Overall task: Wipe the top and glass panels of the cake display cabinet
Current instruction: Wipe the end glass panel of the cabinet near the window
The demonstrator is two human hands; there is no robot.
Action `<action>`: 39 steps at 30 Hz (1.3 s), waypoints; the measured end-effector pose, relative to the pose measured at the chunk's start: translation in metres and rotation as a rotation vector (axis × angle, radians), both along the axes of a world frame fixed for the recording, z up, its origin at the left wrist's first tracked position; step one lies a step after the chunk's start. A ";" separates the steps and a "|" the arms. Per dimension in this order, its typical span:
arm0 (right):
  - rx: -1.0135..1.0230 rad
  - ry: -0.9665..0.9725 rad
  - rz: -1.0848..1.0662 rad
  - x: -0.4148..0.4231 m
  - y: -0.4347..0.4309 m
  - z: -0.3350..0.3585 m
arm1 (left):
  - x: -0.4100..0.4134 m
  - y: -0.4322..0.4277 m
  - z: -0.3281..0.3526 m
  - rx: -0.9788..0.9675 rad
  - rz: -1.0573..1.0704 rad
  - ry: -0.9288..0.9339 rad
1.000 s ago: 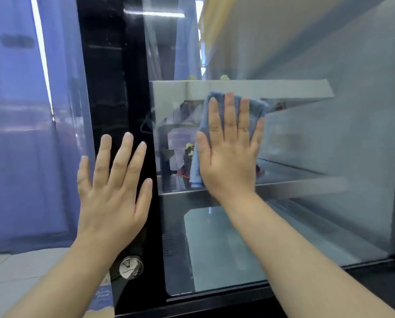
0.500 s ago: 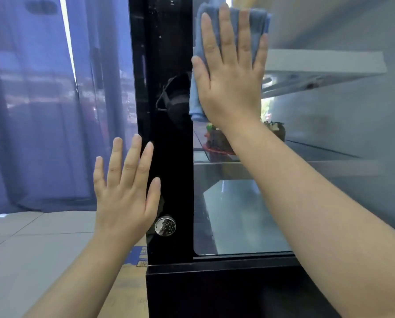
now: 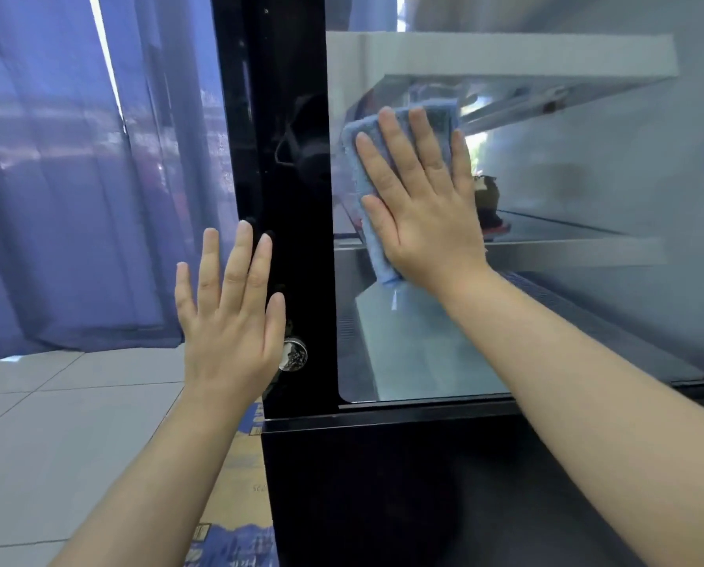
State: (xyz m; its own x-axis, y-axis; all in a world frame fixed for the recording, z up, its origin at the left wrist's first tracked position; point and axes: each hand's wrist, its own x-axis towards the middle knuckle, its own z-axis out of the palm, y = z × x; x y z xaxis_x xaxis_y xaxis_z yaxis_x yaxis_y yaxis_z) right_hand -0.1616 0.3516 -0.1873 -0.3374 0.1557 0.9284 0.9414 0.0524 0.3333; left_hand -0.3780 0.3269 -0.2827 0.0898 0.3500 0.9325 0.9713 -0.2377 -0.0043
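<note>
The cake display cabinet fills the right side, with a black corner post (image 3: 284,165) and a glass side panel (image 3: 587,178). My right hand (image 3: 424,206) lies flat with fingers spread, pressing a folded blue cloth (image 3: 358,173) against the glass near the post, level with the middle shelf. My left hand (image 3: 229,313) is held up flat and empty, fingers apart, against the lower part of the black post. Most of the cloth is hidden under my right palm.
Inside the cabinet are white shelves (image 3: 505,55) and a dark cake (image 3: 487,194) behind my right hand. A round metal lock (image 3: 295,354) sits low on the post. Blue curtains (image 3: 76,178) hang at left over pale floor tiles (image 3: 55,423). Cardboard (image 3: 239,484) lies by the cabinet base.
My right hand has slid the cloth down the glass from near the top shelf to the middle shelf level. My left hand has stayed in nearly the same place on the post.
</note>
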 end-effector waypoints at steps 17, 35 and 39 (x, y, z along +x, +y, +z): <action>-0.101 -0.143 -0.032 0.089 -0.014 -0.104 | 0.088 0.003 0.015 0.094 -0.061 0.164; 0.066 0.584 -0.079 0.239 -0.014 -0.031 | 0.218 0.007 0.015 0.131 -0.204 0.320; -0.029 0.329 -0.088 0.227 -0.014 -0.089 | 0.242 0.007 0.014 0.178 -0.221 0.319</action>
State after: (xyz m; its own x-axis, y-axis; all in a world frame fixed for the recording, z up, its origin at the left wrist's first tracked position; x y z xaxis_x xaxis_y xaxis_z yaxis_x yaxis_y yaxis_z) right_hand 0.0652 0.3380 -0.2758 -0.0048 0.1992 0.9799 0.9995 -0.0287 0.0107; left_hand -0.1362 0.3335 -0.2686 0.4383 0.1261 0.8899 0.8406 -0.4080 -0.3562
